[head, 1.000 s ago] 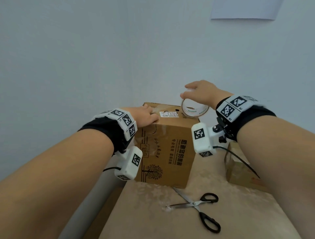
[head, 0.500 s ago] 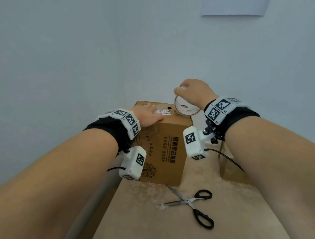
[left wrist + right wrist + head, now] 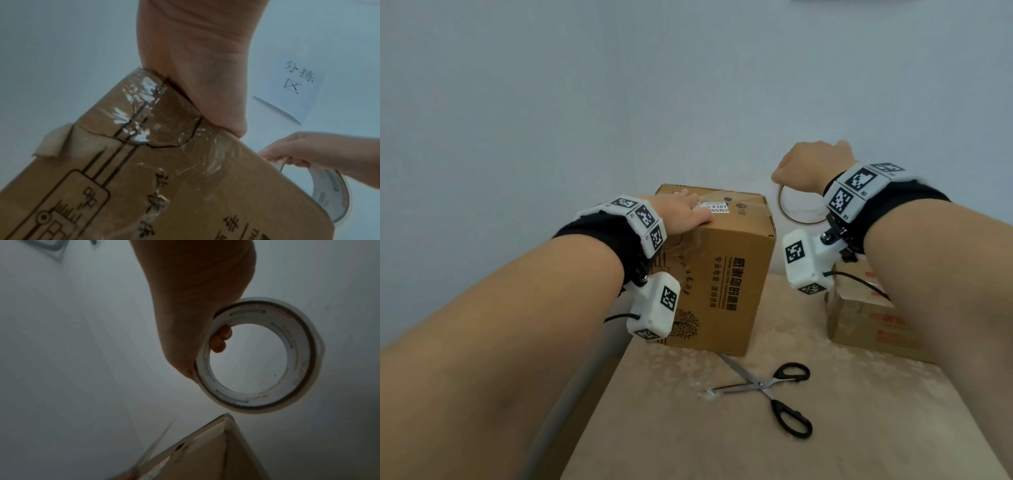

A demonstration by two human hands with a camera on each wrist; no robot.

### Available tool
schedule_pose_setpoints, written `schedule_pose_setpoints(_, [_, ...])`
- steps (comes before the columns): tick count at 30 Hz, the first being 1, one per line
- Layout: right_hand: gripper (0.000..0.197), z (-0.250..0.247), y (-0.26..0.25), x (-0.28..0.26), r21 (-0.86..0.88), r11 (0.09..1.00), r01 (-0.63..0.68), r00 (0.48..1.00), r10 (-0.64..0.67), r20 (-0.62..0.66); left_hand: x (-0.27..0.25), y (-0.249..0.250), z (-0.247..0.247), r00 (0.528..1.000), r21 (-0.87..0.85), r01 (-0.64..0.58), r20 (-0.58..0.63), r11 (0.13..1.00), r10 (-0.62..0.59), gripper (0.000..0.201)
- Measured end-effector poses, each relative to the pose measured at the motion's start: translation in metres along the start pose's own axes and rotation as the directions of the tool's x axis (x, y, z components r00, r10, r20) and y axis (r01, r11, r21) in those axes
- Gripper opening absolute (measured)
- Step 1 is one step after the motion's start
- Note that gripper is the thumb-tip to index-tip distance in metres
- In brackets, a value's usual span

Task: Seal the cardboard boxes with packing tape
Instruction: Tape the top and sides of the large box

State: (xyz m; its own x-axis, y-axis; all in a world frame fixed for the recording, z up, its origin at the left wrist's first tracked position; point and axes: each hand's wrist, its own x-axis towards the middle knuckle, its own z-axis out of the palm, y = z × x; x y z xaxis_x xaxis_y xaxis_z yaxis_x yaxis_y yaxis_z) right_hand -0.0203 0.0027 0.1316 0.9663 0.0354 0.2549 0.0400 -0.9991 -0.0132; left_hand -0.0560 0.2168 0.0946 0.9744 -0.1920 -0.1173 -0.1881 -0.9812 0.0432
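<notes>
A brown cardboard box (image 3: 722, 274) with black print stands at the back of the beige table (image 3: 825, 428). My left hand (image 3: 685, 214) lies flat on its top near the front left edge, pressing down; the left wrist view shows the palm (image 3: 195, 65) on the box (image 3: 164, 186), where wrinkled clear tape crosses the edge. My right hand (image 3: 811, 168) is off the box's right side, its fingers curled through a roll of clear packing tape (image 3: 801, 209). In the right wrist view the roll (image 3: 261, 353) hangs from the fingers (image 3: 221, 339) above a box corner (image 3: 205, 451).
Black-handled scissors (image 3: 774, 390) lie open on the table in front of the box. A second, lower cardboard box (image 3: 869, 322) with red print sits at the right, partly behind my right forearm. A pale wall rises close behind; a paper sign (image 3: 292, 87) hangs on it.
My right hand has carried the tape roll rightwards, from over the box's top right edge to beyond its right side. The left hand has stayed pressed on the box top.
</notes>
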Motion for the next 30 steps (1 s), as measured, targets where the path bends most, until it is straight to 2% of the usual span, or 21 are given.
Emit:
schedule_pose_setpoints(2, [0.030, 0.003, 0.002, -0.001, -0.030, 1.000, -0.002, 1.000, 0.001, -0.006, 0.003, 0.004, -0.002, 1.000, 0.004, 0.016, 0.000, 1.000, -0.016, 0.060])
schedule_pose_setpoints(5, [0.022, 0.014, 0.002, -0.004, 0.003, 1.000, -0.019, 1.000, 0.019, 0.007, 0.004, 0.019, -0.004, 0.994, 0.069, 0.100, 0.038, 0.993, -0.102, 0.073])
schedule_pose_setpoints(7, [0.022, 0.024, 0.002, -0.006, 0.022, 0.999, -0.028, 0.999, 0.028, 0.016, 0.008, 0.033, -0.005, 0.989, 0.082, 0.137, 0.045, 0.987, -0.140, 0.094])
schedule_pose_setpoints(9, [0.025, 0.032, 0.004, -0.006, 0.073, 0.996, -0.050, 0.999, 0.048, 0.022, 0.010, 0.047, -0.005, 0.992, 0.093, 0.121, 0.010, 0.988, -0.123, 0.122])
schedule_pose_setpoints(10, [0.028, 0.035, 0.006, -0.006, 0.106, 0.992, -0.062, 0.998, 0.059, 0.031, 0.010, 0.051, -0.003, 0.997, 0.083, 0.082, 0.006, 0.993, -0.083, 0.120])
schedule_pose_setpoints(12, [0.030, 0.034, 0.010, -0.004, 0.182, 0.979, -0.087, 0.996, 0.080, 0.044, 0.011, 0.057, -0.002, 1.000, 0.064, 0.013, 0.025, 0.998, -0.014, 0.094])
schedule_pose_setpoints(13, [0.030, 0.032, 0.012, -0.004, 0.226, 0.969, -0.097, 0.995, 0.087, 0.053, 0.012, 0.056, -0.002, 0.999, 0.057, -0.001, 0.034, 0.998, -0.001, 0.087])
schedule_pose_setpoints(18, [0.031, 0.031, 0.023, 0.003, 0.438, 0.890, -0.126, 0.992, 0.101, 0.081, 0.005, 0.051, -0.002, 0.998, 0.081, -0.027, 0.052, 0.996, 0.023, 0.085])
schedule_pose_setpoints(22, [0.033, 0.063, 0.028, -0.003, 0.531, 0.834, -0.150, 0.985, 0.082, 0.151, 0.002, 0.054, 0.000, 0.997, 0.082, -0.049, 0.057, 0.995, 0.044, 0.085])
schedule_pose_setpoints(24, [0.037, 0.082, 0.027, -0.012, 0.621, 0.771, -0.139, 0.986, 0.053, 0.155, 0.001, 0.052, 0.003, 0.996, 0.075, -0.078, 0.056, 0.994, 0.074, 0.089])
schedule_pose_setpoints(26, [0.047, 0.092, 0.026, -0.026, 0.733, 0.671, -0.108, 0.993, 0.038, 0.111, -0.001, 0.046, 0.005, 0.985, 0.087, -0.163, 0.063, 0.983, 0.158, 0.097])
schedule_pose_setpoints(28, [0.061, 0.097, 0.027, -0.039, 0.843, 0.530, -0.094, 0.995, 0.060, 0.074, -0.004, 0.037, 0.007, 0.972, 0.143, -0.229, 0.085, 0.963, 0.219, 0.102])
schedule_pose_setpoints(30, [0.061, 0.101, 0.028, -0.050, 0.921, 0.358, -0.150, 0.987, 0.106, 0.120, -0.006, 0.030, 0.008, 0.968, 0.169, -0.251, 0.060, 0.953, 0.245, 0.097])
